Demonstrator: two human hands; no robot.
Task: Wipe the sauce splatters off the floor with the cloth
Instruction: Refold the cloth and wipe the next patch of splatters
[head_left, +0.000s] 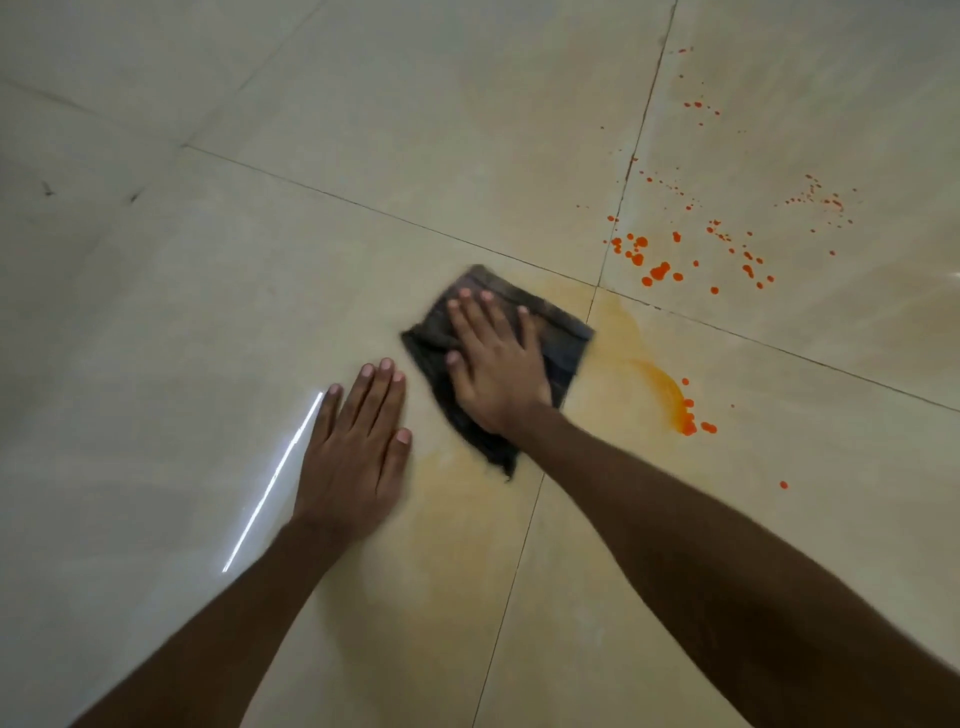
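Note:
A dark folded cloth (563, 343) lies flat on the beige tiled floor (363, 130). My right hand (493, 358) presses down on it, palm flat and fingers spread. My left hand (358, 441) rests flat on the floor just left of the cloth, holding nothing. Orange sauce splatters (660, 270) dot the tile to the upper right of the cloth. A smeared orange streak (665, 384) with drops at its end lies right of the cloth. A faint yellowish film (457, 519) covers the tile below the cloth.
Dark grout lines (592, 306) cross near the cloth's right corner. Finer red specks (815, 197) spread across the far right tile. A bright light reflection (275, 483) runs along the floor left of my left wrist.

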